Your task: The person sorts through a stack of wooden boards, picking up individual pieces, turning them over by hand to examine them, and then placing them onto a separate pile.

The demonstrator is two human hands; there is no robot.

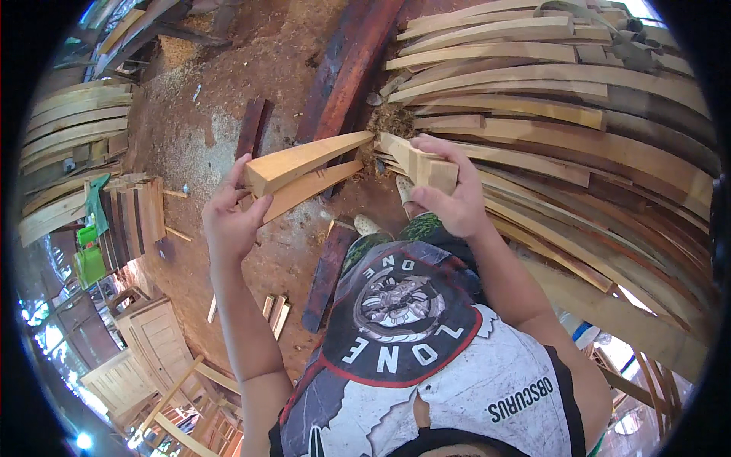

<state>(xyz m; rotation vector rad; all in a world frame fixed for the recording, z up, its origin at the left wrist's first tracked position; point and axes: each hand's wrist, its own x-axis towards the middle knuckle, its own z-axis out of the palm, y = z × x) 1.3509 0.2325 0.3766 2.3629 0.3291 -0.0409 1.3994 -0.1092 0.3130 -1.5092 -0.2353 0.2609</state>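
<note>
My left hand [233, 211] grips the near end of a squared wooden bar [311, 161], thumb on one side and fingers on the other. Just below that bar runs a second flat wooden piece [314, 191]; whether the hand holds it too, I cannot tell. My right hand [454, 185] is closed around the near end of another light wooden piece [420, 160], which has a block-like end. The far ends of the held bars come close together in front of me. Both hands are raised above the dirt floor [194, 228].
Long sawn boards [514, 103] are stacked on the right, with more lumber [80, 125] at left. Dark reddish beams [348, 74] lie ahead, and a short dark beam [328, 280] is near my feet. Wooden door panels [160, 337] and a green chair-like object [88, 257] stand lower left.
</note>
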